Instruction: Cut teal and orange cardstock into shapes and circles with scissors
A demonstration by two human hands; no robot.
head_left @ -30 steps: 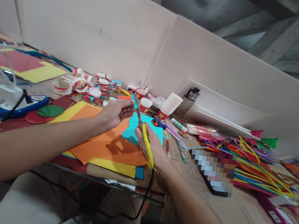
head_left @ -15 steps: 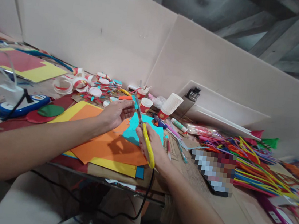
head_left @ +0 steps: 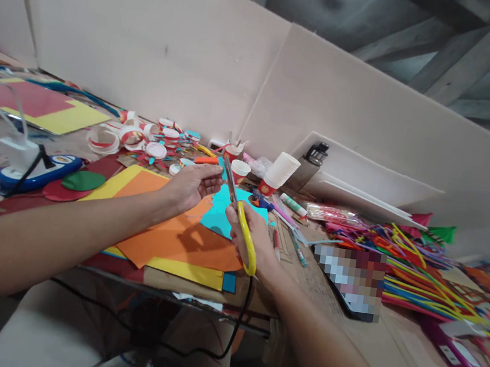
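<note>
Your paper sheets (head_left: pixel 177 247) lay on the desk (head_left: pixel 323 278), left of the phone (head_left: pixel 345 281). Behind them stood the stacked cups (head_left: pixel 280 174).

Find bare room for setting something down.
Bare: tan board between the black phone and purple device; tabletop between blue power strip and pink-and-yellow sheet. Crowded: around red-and-white paper cups and multicoloured pipe cleaners.

left hand (head_left: pixel 192 190): bare | right hand (head_left: pixel 255 240): bare | forearms (head_left: pixel 62 230): bare | lap (head_left: pixel 50 326): pale, plain cloth
</note>
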